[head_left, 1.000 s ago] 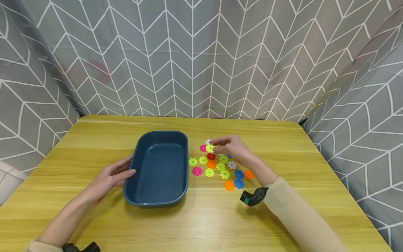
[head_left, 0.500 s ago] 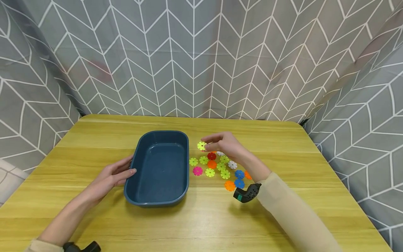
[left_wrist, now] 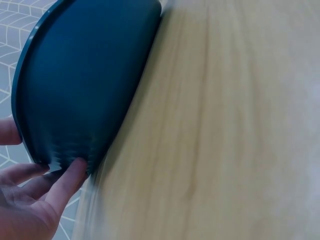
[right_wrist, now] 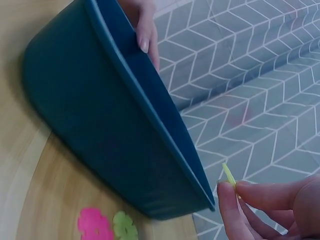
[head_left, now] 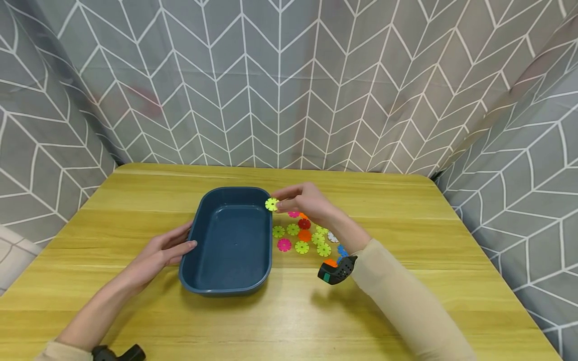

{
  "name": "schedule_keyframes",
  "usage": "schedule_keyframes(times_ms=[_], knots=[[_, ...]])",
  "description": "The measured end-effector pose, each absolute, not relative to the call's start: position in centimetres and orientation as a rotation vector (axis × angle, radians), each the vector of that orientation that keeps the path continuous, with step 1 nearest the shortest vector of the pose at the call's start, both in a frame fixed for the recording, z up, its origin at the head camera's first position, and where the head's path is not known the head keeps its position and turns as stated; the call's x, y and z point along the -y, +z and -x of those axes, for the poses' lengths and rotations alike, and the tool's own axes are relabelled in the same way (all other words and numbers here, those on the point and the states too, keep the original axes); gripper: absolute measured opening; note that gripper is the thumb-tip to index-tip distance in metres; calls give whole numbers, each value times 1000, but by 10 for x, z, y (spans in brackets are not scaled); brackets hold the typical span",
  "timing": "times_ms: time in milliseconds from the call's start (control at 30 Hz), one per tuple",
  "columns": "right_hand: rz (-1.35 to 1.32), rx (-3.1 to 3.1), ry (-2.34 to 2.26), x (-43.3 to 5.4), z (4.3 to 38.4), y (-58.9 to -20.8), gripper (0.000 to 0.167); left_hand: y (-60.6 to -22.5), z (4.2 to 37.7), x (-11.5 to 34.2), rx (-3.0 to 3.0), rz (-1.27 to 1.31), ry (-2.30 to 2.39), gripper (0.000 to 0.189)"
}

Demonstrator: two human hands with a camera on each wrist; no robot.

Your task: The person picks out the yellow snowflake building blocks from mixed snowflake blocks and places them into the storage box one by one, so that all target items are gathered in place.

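Note:
A dark blue plastic basin (head_left: 231, 291) stands on the table. My left hand (head_left: 164, 250) grips its left side, thumb over the rim; the left wrist view shows the other fingers (left_wrist: 75, 170) against the outer wall. Between thumb and fingertips my right hand (head_left: 307, 201) pinches a yellow-green notched interlocking disc (head_left: 271, 204), which overlaps the basin's far right rim in the head view. Seen edge-on in the right wrist view, the disc (right_wrist: 229, 175) sits just beyond the basin's rim (right_wrist: 145, 105).
Right of the basin lie several loose discs: pink (head_left: 284, 244), red (head_left: 304, 224), orange (head_left: 304, 235), yellow-green (head_left: 323, 249), white and blue. The right forearm and its wrist camera (head_left: 336, 271) cover some. A grey patterned curtain (head_left: 280, 90) hangs behind the wooden table (head_left: 289, 321).
My right hand has lifted the yellow-green disc from the group and carried it left to the basin's rim. The left hand and the basin have stayed in place.

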State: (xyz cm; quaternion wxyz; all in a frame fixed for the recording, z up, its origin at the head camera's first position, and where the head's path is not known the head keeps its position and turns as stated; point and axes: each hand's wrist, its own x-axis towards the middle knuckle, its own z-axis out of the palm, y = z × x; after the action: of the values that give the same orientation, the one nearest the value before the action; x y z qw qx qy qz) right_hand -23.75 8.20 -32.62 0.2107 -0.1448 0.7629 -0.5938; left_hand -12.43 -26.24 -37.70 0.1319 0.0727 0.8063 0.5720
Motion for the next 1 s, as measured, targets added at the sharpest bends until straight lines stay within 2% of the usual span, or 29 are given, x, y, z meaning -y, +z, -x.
schedule_keyframes(times_ms=[1000], knots=[[477, -2058, -1660, -2, 250, -320, 32, -377, 123, 261, -2356, -194, 1658, 72]])
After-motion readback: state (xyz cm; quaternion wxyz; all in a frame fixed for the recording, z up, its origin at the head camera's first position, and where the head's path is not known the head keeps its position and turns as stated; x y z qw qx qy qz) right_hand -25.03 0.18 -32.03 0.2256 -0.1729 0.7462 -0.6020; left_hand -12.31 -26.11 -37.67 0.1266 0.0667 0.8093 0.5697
